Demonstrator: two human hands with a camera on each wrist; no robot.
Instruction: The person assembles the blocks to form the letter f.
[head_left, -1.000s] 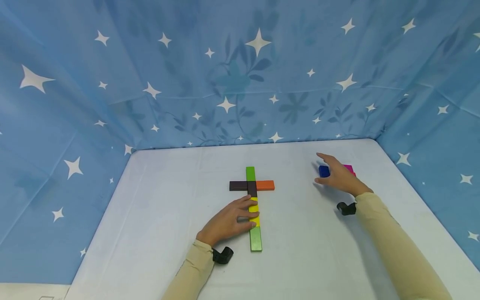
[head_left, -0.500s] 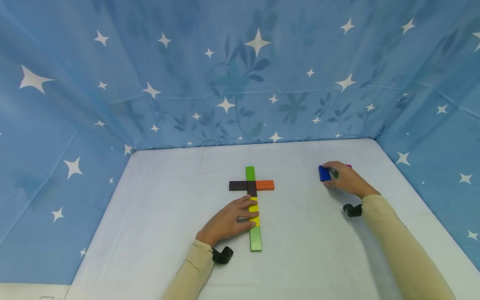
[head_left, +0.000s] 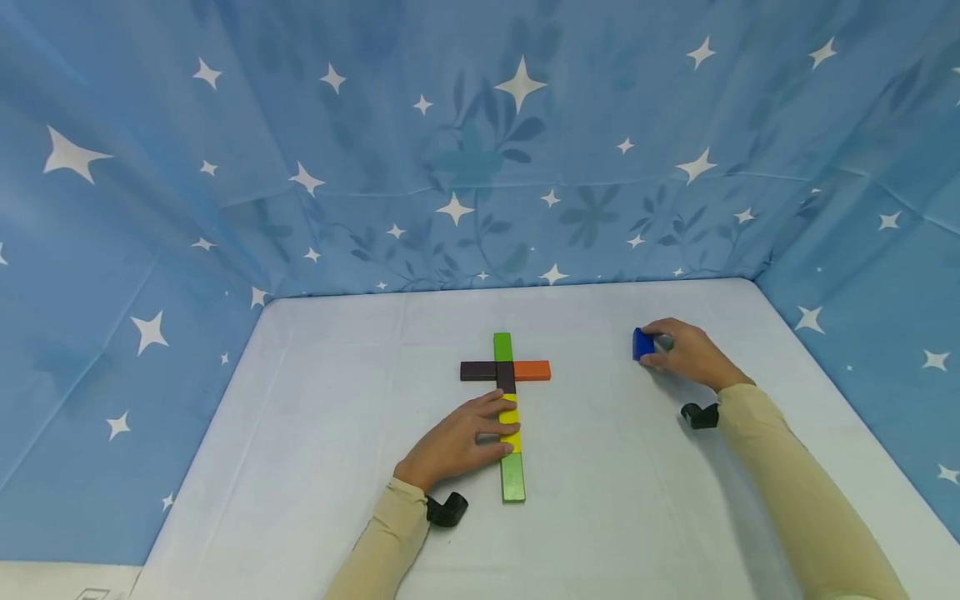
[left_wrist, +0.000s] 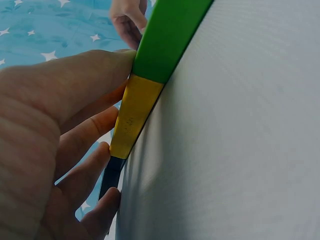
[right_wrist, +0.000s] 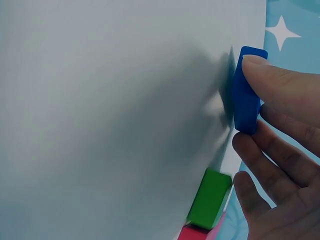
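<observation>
Right hand pinching a blue block; left hand resting on a cross of blocks.
Blue block at the far right of the white tabletop, well apart from the cross, right grip closed on it between thumb and fingers; cannot tell if its lower edge touches the cloth. Green block near the little finger, red block at its end. Left grip loosely spread, fingertips and thumb along the yellow section of the upright row: light green block at the near end, dark block beyond the yellow, bright green block at the far end. Crosspiece: brown block left, orange block right.
</observation>
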